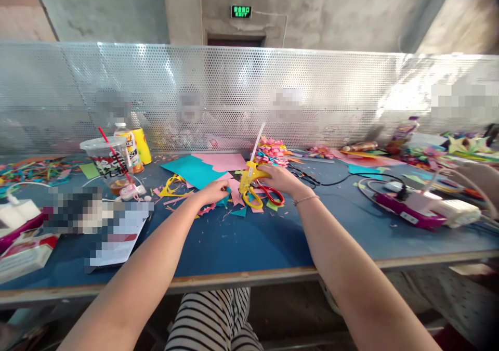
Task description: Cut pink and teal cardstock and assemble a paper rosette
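Observation:
My right hand (pixel 281 179) is closed round the back of a yellow glue gun (pixel 246 178), and a pale glue stick (pixel 258 142) pokes up from it. Below the gun lie scissors with a red looped handle (pixel 273 195) and a yellow loop (pixel 253 201). To the left, the fingers of my left hand (pixel 213 192) are curled together over paper scraps. Bits of teal paper (pixel 223 201) show at its fingertips; what it pinches is too small to make out. Behind it lie a teal sheet (pixel 193 171) and a pink sheet (pixel 222 161).
A plastic cup (pixel 105 164) with a red straw and a bottle (pixel 132 148) stand left, near a phone (pixel 120 236). A yellow cut-out (pixel 171 185) and a pink paper bundle (pixel 268 152) lie behind. A purple power strip (pixel 409 213) with cables sits right; a perforated screen (pixel 234 80) borders the table.

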`<move>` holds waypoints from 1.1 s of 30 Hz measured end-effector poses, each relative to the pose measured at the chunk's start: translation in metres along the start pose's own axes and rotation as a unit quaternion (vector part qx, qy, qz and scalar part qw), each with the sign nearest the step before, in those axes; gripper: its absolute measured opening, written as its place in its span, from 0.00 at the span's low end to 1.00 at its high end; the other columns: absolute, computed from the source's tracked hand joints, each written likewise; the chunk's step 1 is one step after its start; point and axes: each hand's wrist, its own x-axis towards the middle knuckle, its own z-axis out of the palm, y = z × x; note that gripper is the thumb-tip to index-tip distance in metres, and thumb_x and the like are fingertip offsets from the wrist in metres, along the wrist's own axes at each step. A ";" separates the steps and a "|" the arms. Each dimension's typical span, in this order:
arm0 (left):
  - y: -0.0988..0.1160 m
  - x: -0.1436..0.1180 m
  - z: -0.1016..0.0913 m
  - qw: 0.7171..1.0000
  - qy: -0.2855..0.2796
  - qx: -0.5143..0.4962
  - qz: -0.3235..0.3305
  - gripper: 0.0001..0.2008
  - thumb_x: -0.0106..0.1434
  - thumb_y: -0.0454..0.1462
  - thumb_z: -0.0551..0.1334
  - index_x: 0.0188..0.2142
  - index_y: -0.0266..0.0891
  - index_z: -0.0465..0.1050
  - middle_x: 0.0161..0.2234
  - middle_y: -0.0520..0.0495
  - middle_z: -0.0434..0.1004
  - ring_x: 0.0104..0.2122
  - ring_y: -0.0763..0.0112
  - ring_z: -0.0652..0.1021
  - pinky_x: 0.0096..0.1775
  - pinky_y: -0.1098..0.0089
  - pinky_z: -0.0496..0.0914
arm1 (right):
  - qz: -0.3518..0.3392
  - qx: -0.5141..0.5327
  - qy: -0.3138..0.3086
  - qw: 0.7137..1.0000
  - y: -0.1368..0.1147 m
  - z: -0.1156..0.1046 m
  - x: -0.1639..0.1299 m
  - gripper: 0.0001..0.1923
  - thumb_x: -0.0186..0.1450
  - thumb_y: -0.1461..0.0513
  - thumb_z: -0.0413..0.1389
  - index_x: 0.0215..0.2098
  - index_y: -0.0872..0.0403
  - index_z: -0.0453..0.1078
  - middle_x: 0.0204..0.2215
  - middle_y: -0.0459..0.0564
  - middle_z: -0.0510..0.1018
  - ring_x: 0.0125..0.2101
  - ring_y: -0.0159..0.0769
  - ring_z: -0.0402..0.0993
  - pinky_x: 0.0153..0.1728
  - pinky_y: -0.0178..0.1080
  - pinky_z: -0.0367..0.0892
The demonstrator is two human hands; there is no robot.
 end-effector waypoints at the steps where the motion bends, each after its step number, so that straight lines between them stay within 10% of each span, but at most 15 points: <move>1: -0.001 0.000 0.000 1.000 -0.001 0.000 0.002 0.09 0.52 0.34 0.52 0.32 0.37 0.67 0.32 0.49 0.71 0.33 0.70 0.71 0.35 0.73 0.65 | -0.001 0.002 0.001 1.000 -0.001 0.000 0.000 0.20 0.61 0.60 0.50 0.52 0.53 0.63 0.48 0.51 0.71 0.43 0.38 0.69 0.42 0.35 0.63; 33: -0.004 0.002 0.001 0.999 0.017 0.051 -0.006 0.11 0.52 0.33 0.51 0.34 0.38 0.68 0.30 0.50 0.72 0.31 0.70 0.71 0.31 0.74 0.63 | 0.085 -0.139 0.070 0.984 -0.030 0.012 0.010 0.17 0.63 0.62 0.46 0.50 0.53 0.62 0.44 0.53 0.70 0.40 0.40 0.68 0.38 0.38 0.58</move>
